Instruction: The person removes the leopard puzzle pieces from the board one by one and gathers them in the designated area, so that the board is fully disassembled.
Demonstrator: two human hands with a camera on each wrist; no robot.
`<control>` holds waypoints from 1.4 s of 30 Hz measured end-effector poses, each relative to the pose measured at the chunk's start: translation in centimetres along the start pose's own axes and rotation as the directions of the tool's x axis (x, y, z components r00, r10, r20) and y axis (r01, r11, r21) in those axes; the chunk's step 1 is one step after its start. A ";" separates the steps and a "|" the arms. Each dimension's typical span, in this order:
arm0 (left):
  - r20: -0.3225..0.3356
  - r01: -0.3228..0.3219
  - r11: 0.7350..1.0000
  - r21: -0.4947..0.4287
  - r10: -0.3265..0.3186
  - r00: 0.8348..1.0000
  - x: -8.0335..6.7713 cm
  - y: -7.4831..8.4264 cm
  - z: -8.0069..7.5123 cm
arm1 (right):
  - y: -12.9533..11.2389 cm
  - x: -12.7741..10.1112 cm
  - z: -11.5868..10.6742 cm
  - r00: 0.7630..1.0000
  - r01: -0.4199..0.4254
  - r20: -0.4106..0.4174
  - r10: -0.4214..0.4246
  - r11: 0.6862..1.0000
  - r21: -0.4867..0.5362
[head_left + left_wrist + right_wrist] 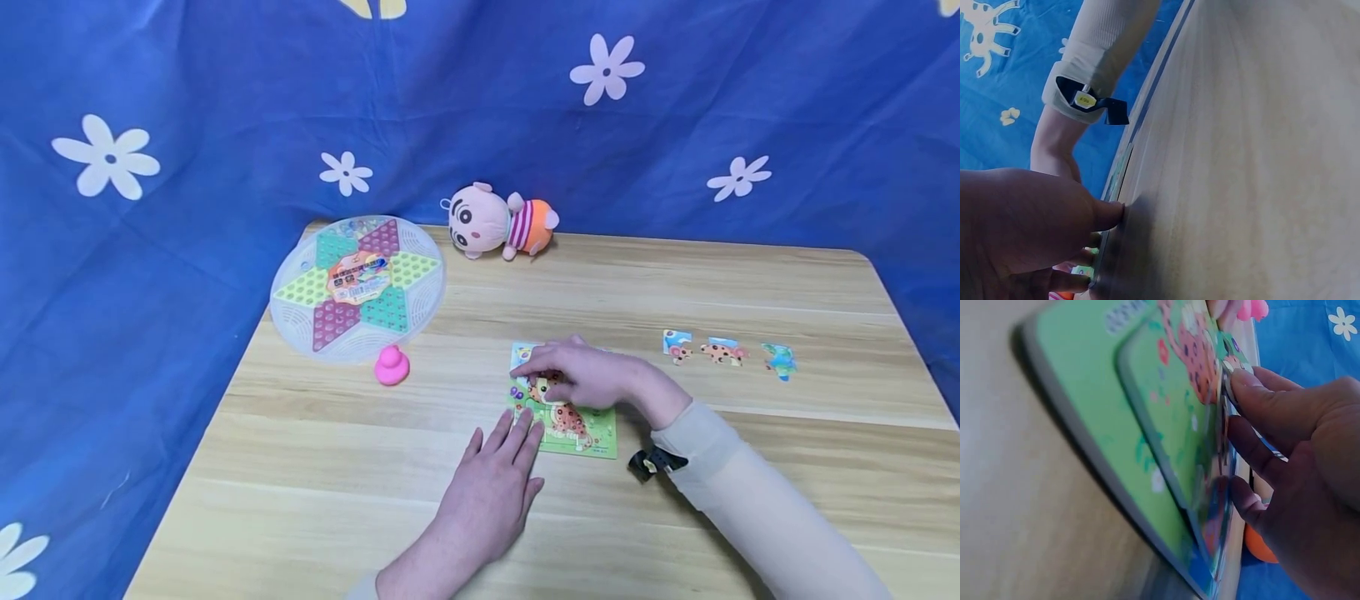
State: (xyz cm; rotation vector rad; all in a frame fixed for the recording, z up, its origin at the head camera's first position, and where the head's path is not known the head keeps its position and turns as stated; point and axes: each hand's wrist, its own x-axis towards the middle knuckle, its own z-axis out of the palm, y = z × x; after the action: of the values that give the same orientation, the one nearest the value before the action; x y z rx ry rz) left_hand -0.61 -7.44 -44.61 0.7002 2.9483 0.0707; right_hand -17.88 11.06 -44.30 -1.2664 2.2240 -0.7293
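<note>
**Head view: both hands on the puzzle**

Your right hand (pixel 581 377) lies across the puzzle (pixel 577 429) near the middle of the tabletop (pixel 750 275), fingers bent onto its far part. It seems to press a piece in, though the piece itself is hidden. Your left hand (pixel 495 479) lies flat, straight fingertips on the near-left corner.

Press off-centre and the board could tip or slide; the piece may then seat crooked.

The puzzle is a thin green tray showing a spotted animal. Three loose pieces (pixel 723 352) lie towards the right edge.

Head view bright, even; wrist views dim, blurred.
</note>
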 end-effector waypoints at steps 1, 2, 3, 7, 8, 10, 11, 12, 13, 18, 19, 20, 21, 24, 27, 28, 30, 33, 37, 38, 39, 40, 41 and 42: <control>-0.003 -0.001 1.000 0.000 0.001 1.000 0.0 0.0 0.0 | 0.0 0.0 -0.1 1.000 0.005 0.006 -0.005 1.000 0.000; -0.006 -0.002 1.000 0.000 0.002 1.000 0.0 0.0 0.0 | 0.0 0.0 -0.2 1.000 0.012 0.009 -0.012 1.000 0.002; -0.009 -0.004 1.000 0.002 0.004 1.000 0.0 0.0 0.0 | 0.1 0.1 -0.3 1.000 0.017 0.011 -0.017 1.000 0.002; -0.017 -0.003 1.000 0.003 0.004 1.000 0.0 0.0 0.0 | -0.1 0.2 -0.5 1.000 0.022 0.015 -0.022 1.000 -0.002; -0.017 -0.002 1.000 0.002 0.002 1.000 0.0 0.0 0.0 | -0.2 0.2 -0.6 1.000 0.022 0.017 -0.022 1.000 0.002; -0.015 0.002 1.000 -0.001 -0.002 1.000 0.0 0.1 0.0 | -0.3 0.3 -0.7 0.999 0.027 0.022 -0.027 1.000 0.017; -0.012 0.003 1.000 -0.002 -0.004 1.000 0.0 0.1 0.0 | -0.3 0.4 -0.8 0.999 0.029 0.026 -0.029 0.999 0.026; -0.009 0.005 1.000 -0.004 -0.005 1.000 0.0 0.1 0.0 | -0.3 0.4 -0.9 0.999 0.032 0.029 -0.033 0.999 0.035; -0.004 0.006 1.000 -0.004 -0.006 1.000 0.0 0.1 0.0 | -0.4 0.5 -1.0 0.999 0.037 0.033 -0.039 0.998 0.045; 0.014 0.006 1.000 0.012 -0.007 1.000 0.1 0.2 -0.1 | -0.3 0.5 -1.2 0.997 0.058 0.052 -0.061 0.997 0.043; 0.018 0.007 1.000 0.016 -0.007 1.000 0.1 0.2 -0.1 | -0.3 0.5 -1.2 0.997 0.061 0.054 -0.063 0.997 0.041; 0.020 0.007 1.000 0.019 -0.008 1.000 0.2 0.2 -0.1 | -0.3 0.5 -1.3 0.996 0.064 0.055 -0.066 0.997 0.038; 0.023 0.007 1.000 0.022 -0.008 1.000 0.2 0.2 -0.1 | -0.3 0.5 -1.3 0.996 0.067 0.056 -0.069 0.997 0.035; 0.026 0.008 1.000 0.028 -0.009 1.000 0.2 0.3 -0.1 | -0.3 0.6 -1.4 0.996 0.063 0.058 -0.066 0.997 0.052; 0.021 0.011 1.000 0.029 -0.012 1.000 0.2 0.3 -0.1 | -0.3 0.6 -1.4 0.997 0.044 0.065 -0.049 0.996 0.074; 0.018 0.012 1.000 0.028 -0.012 1.000 0.2 0.3 -0.1 | -0.3 0.5 -1.5 0.997 0.035 0.068 -0.040 0.996 0.077; 0.015 0.013 1.000 0.026 -0.013 1.000 0.2 0.3 -0.1 | -0.4 0.4 -1.5 0.997 0.019 0.075 -0.024 0.997 0.072; 0.015 0.014 1.000 0.027 -0.014 1.000 0.2 0.3 -0.1 | -0.5 0.3 -1.4 0.996 -0.003 0.084 -0.002 0.999 0.055; 0.014 0.012 0.999 0.030 -0.012 1.000 0.3 0.3 0.0 | -0.5 0.1 -1.4 0.995 -0.030 0.093 0.026 0.999 0.040; 0.013 0.012 0.999 0.030 -0.012 1.000 0.3 0.3 0.0 | -0.6 0.0 -1.4 0.995 -0.036 0.095 0.033 0.999 0.037; 0.012 0.012 0.999 0.031 -0.012 1.000 0.3 0.3 0.0 | -0.6 0.0 -1.5 0.995 -0.041 0.096 0.037 0.999 0.034; 0.011 0.011 0.999 0.030 -0.012 1.000 0.3 0.3 0.0 | -0.6 0.0 -1.5 0.994 -0.043 0.097 0.040 0.999 0.032; 0.011 0.011 0.999 0.030 -0.011 1.000 0.3 0.4 0.0 | -0.6 0.0 -1.5 0.994 -0.044 0.098 0.041 0.999 0.030; 0.011 0.011 0.999 0.030 -0.011 1.000 0.3 0.4 0.0 | -0.6 0.0 -1.5 0.994 -0.045 0.099 0.042 0.999 0.029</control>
State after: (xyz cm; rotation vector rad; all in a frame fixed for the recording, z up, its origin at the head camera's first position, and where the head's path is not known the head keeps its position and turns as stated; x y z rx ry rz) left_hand -0.70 -6.99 -44.64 0.6856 2.9485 0.0212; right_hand -18.45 11.16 -42.80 -1.2090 2.1459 -0.6678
